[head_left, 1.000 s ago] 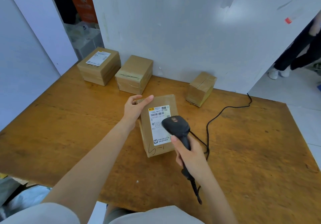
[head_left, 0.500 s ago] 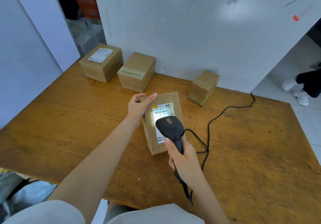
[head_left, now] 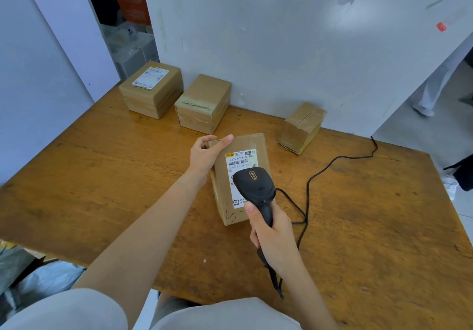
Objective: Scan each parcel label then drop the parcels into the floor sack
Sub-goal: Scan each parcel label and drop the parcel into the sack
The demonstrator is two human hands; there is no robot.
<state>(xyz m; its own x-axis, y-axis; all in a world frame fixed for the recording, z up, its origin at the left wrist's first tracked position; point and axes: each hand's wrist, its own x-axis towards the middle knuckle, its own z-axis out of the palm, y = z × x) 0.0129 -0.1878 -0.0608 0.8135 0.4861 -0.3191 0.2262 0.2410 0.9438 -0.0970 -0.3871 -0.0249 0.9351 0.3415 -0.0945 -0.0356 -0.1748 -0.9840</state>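
Two hands, apart, each gripping its own item. Sack (head_left: 48, 276): bluish, partly seen below the table (head_left: 102, 176) edge, left of the left forearm. Right hand (head_left: 275, 237): nearest, fingers wrapped round the handle of a black scanner (head_left: 256, 189), whose head covers the lower part of the label (head_left: 240, 162). Cable (head_left: 309, 183): black, looping across the table to the right of the right hand. Parcel (head_left: 221, 189): brown, flat on the table, label up, just beyond the right hand. Left hand (head_left: 204, 155): beyond the right, thumb and fingers gripping the parcel's far left corner. Three more parcels beyond both hands, by the wall (head_left: 281, 48): left parcel (head_left: 151, 89), labelled; middle parcel (head_left: 203, 104), plain; right parcel (head_left: 302, 127), taped, askew.
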